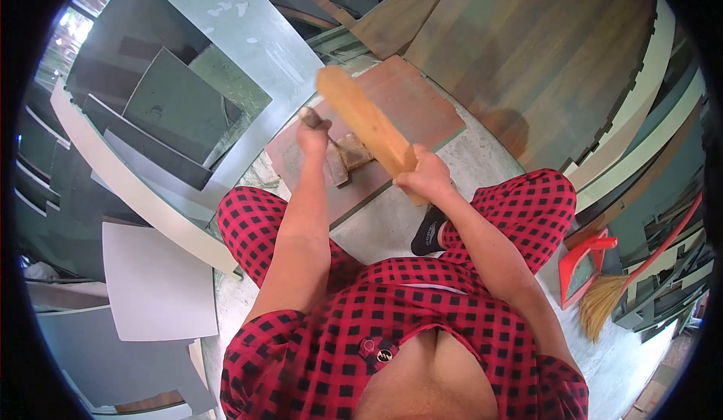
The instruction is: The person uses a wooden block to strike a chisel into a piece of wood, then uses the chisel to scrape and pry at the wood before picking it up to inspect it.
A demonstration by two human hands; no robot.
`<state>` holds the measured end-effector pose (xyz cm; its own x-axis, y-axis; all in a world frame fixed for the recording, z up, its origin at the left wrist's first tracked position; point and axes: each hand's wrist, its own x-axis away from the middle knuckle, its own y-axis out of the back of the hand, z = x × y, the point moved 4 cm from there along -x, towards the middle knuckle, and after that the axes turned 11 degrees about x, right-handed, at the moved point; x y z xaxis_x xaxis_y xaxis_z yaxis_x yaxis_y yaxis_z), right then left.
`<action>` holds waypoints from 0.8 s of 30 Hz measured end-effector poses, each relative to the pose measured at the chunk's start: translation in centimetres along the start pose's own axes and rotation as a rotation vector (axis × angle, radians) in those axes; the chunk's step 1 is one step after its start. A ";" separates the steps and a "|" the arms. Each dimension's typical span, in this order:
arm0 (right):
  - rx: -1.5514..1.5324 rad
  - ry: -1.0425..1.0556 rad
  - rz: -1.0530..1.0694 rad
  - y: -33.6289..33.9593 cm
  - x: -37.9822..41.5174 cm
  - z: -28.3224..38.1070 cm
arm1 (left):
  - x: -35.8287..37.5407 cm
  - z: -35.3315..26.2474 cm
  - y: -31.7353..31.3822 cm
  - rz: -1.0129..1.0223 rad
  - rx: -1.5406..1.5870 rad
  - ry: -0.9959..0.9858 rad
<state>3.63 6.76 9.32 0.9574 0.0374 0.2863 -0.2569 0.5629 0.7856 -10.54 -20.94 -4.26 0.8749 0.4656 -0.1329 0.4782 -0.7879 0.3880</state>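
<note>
Flat reddish-brown board (pixel 431 108) before me on the pale grey floor (pixel 484 153)
My small brown block (pixel 354 151) is on the board; my left hand (pixel 314 138) holds the slim wooden-handled tool (pixel 308 116) slanting down toward it, touching or not I cannot tell. My right hand (pixel 428 176) grips the near end of the long orange-yellow wooden bat (pixel 367 123), which points forward and left above the board. Left of the board is the light grey panel with a cut-out (pixel 252 36); nearer, left of my left knee (pixel 252 213), the off-white sheet (pixel 160 284). Beyond and right spreads the large brown wood-grain panel (pixel 527 51). Past my right knee (pixel 541 194), the red dustpan (pixel 565 278) sits just left of the yellow straw broom (pixel 601 311).
</note>
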 end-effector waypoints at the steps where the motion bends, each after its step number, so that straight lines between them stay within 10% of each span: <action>1: -0.043 -0.092 0.032 0.0 -0.3 -0.6 | -0.8 1.6 0.6 -0.056 0.111 0.112; 10: 0.307 -0.344 0.233 -3.8 -2.6 -5.9 | 1.4 2.1 2.7 -0.547 0.801 0.515; 16: 0.333 -0.326 0.254 -3.7 -2.8 -5.6 | -0.2 -0.1 1.2 -0.163 0.280 0.025; 24: 0.329 -0.307 0.251 -3.6 -2.7 -5.8 | 0.6 -0.6 1.0 -0.154 0.242 0.028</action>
<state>2.73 9.43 2.53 0.7904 -0.1343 0.5976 -0.5494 0.2760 0.7887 -9.62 -21.22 -3.37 0.7897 0.5956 -0.1473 0.6126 -0.7787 0.1356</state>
